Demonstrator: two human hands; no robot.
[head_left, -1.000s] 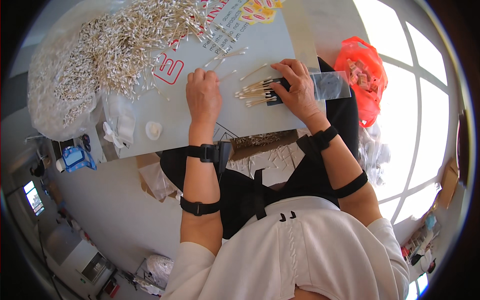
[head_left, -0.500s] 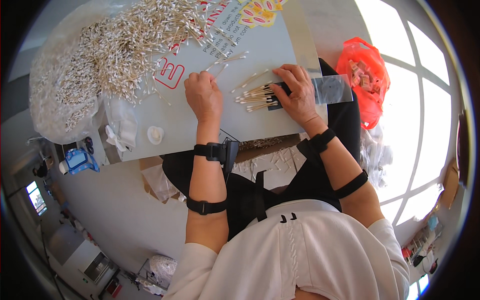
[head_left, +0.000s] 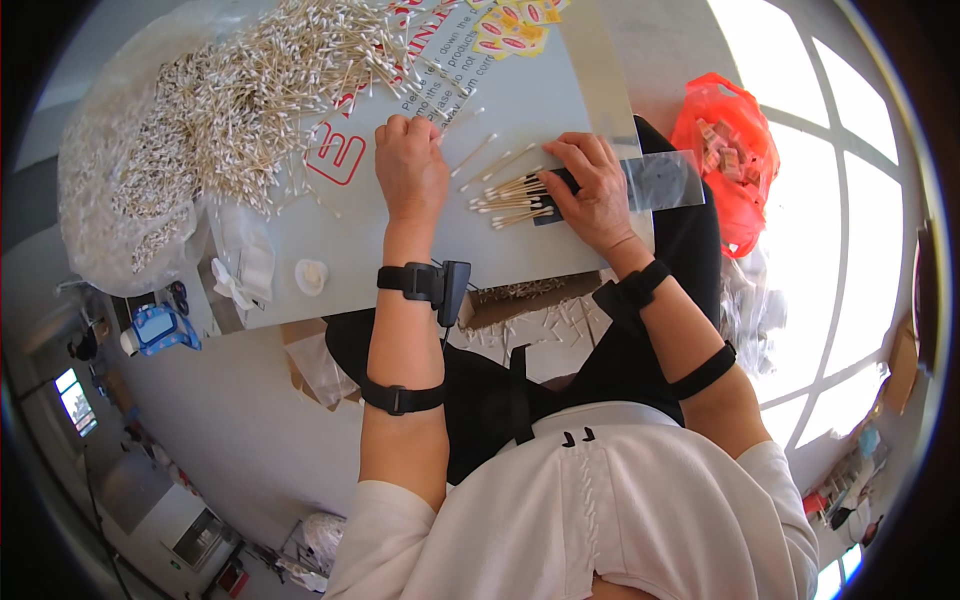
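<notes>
My right hand (head_left: 594,192) rests on the table with its thumb and bent fingers over a fanned bundle of cotton swabs (head_left: 512,195). A dark strip (head_left: 545,216) lies under the swabs and this hand, and a clear plastic sleeve (head_left: 665,180) sticks out to the right of it. My left hand (head_left: 412,170) is closed, its fingertips close to a few loose swabs (head_left: 462,108); whether they pinch one is hidden. Between the hands a single swab (head_left: 475,156) lies slanted, apart from the bundle.
A big heap of cotton swabs (head_left: 265,110) spills from a clear bag (head_left: 85,190) at the far left. Yellow printed packets (head_left: 515,28) lie at the far edge. A small white round piece (head_left: 311,277) sits near the front. To the right hangs a red plastic bag (head_left: 745,195) with small packs.
My left hand has moved slightly away from me. One swab that was at its fingertips now lies on the table beside the bundle. My right hand has stayed nearly still.
</notes>
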